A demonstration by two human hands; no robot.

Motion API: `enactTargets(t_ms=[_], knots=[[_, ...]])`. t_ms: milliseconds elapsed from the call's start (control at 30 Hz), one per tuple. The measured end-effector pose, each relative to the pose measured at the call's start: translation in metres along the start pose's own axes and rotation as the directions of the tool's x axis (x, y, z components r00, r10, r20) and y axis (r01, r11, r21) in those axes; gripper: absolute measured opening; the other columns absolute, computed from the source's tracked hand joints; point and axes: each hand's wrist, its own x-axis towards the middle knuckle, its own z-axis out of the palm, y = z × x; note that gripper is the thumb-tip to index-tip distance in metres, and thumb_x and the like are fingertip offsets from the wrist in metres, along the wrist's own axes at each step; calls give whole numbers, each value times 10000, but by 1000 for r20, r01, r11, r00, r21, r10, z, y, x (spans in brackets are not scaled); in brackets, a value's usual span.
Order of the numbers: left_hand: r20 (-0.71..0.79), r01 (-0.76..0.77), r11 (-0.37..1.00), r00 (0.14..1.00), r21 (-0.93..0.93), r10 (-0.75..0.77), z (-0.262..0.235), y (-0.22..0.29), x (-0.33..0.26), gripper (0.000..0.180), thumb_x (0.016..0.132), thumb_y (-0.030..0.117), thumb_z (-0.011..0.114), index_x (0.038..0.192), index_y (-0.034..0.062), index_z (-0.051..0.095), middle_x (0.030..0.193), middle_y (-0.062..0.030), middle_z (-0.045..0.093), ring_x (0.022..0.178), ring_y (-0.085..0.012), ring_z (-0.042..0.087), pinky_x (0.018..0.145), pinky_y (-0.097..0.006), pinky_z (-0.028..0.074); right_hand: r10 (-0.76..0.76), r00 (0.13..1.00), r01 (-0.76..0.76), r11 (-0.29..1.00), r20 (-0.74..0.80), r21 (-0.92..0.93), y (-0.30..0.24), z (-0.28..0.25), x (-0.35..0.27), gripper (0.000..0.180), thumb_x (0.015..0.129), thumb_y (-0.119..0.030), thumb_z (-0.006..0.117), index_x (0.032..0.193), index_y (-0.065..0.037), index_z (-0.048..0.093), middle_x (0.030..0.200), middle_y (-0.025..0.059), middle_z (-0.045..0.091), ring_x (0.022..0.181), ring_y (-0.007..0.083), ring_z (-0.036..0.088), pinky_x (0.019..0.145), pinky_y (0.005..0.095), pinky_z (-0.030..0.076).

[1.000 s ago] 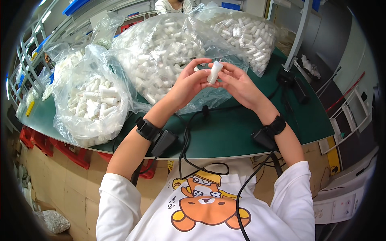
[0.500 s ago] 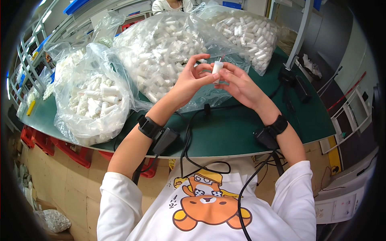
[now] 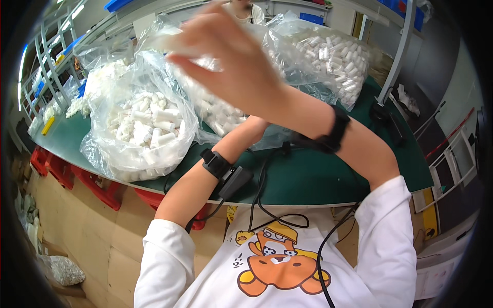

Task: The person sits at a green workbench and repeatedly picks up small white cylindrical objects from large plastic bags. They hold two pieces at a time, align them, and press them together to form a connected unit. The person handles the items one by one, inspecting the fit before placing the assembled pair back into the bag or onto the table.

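Note:
My right hand (image 3: 239,64) is raised across the middle of the view, over my left forearm and the large middle plastic bag of white cylinders (image 3: 218,115). Motion smears its fingertips, so whether they hold anything is unclear. Behind my right wrist, low over the front of that bag, only the back part of my left hand (image 3: 258,127) shows; its fingers are hidden. To the left stands an open clear bag (image 3: 110,161) filled with small white plastic tubes (image 3: 164,115). Black straps with small dark boxes sit on both my wrists.
A further clear bag of white tubes (image 3: 336,59) lies at the back right of the green table (image 3: 308,177). Black cables (image 3: 262,190) hang over its front edge. Red stools (image 3: 105,192) stand beneath. Across the table sits another person (image 3: 249,13). A metal post (image 3: 398,56) rises at right.
My right hand has swept left and up, crossing over my left arm. The white tube both hands held is no longer visible. My left hand has dropped slightly behind the right wrist.

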Motion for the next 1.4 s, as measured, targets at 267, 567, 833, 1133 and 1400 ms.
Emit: enactTargets(t_ms=[267,567,833,1133,1400], knots=[[-193,586,790,766,-183,-613,-20,-30,10,457,848,261,541,1222,46,388,1025,-92,558,851,-189,577,780,-322,474,477,459,-784,614,749,90,28,3,4,292,793,-315,579,867,-36,631,778,84,612,753,165,581,649,268,461],[-105,659,751,744,-55,-660,-9,-25,4,433,834,152,510,1217,32,349,966,-96,564,813,-173,561,771,-298,466,526,-272,-546,605,806,-580,134,-56,-186,408,760,-353,578,994,-20,601,887,126,639,833,255,612,731,360,475],[3,630,773,775,78,-632,-12,-27,-1,266,820,85,507,1081,40,486,919,-48,584,799,-126,537,770,-256,444,678,-158,-615,501,718,-609,115,-18,-207,804,635,-465,690,1269,-83,374,1237,311,305,1116,431,409,929,391,372],[75,594,783,786,184,-613,-9,-25,1,227,824,125,515,1039,50,503,891,-34,584,779,-94,518,742,-229,425,728,142,-704,550,670,-449,110,-1,-234,708,574,-318,735,1185,-105,447,1195,261,365,1047,473,443,885,452,406],[87,588,780,784,216,-615,-10,-26,1,214,841,159,509,1022,45,521,889,-33,584,768,-91,521,736,-223,426,684,235,-535,685,691,-495,93,-3,-218,435,744,-181,586,1138,-54,453,1127,228,489,961,396,542,826,437,446]])
